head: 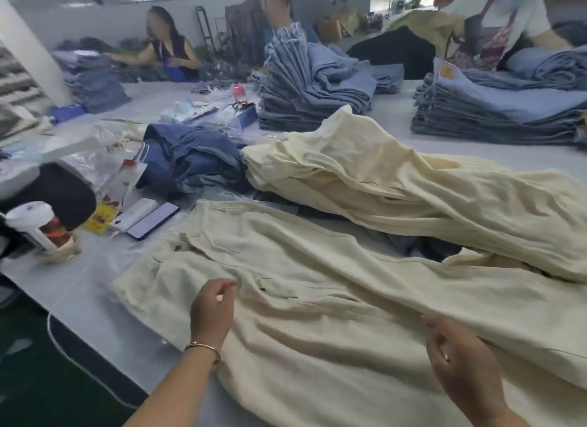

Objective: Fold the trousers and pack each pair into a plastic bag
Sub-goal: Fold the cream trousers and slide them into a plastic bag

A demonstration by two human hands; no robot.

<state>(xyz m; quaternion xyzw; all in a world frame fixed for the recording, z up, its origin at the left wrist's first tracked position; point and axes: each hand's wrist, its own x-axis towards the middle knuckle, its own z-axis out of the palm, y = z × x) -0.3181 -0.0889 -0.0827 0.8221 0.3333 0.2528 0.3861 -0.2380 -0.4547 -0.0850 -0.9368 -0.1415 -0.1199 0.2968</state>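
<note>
A cream pair of trousers (317, 286) lies spread flat on the white table (79, 286), waistband to the left, legs running right. My left hand (212, 309) hovers over the seat area near the waistband, fingers loosely curled, holding nothing. My right hand (457, 360) hangs just above the near leg, fingers loosely bent, no cloth in its grip. Behind lies a heap of more cream trousers (397, 185). Clear plastic bags (104, 166) are piled at the left.
Crumpled blue jeans (190, 159) sit behind the waistband. Two phones (146, 217) and a white-lidded jar (35, 226) lie at the left. Stacks of folded jeans (495, 112) fill the far table, with other people working there. The table's near edge drops to green floor.
</note>
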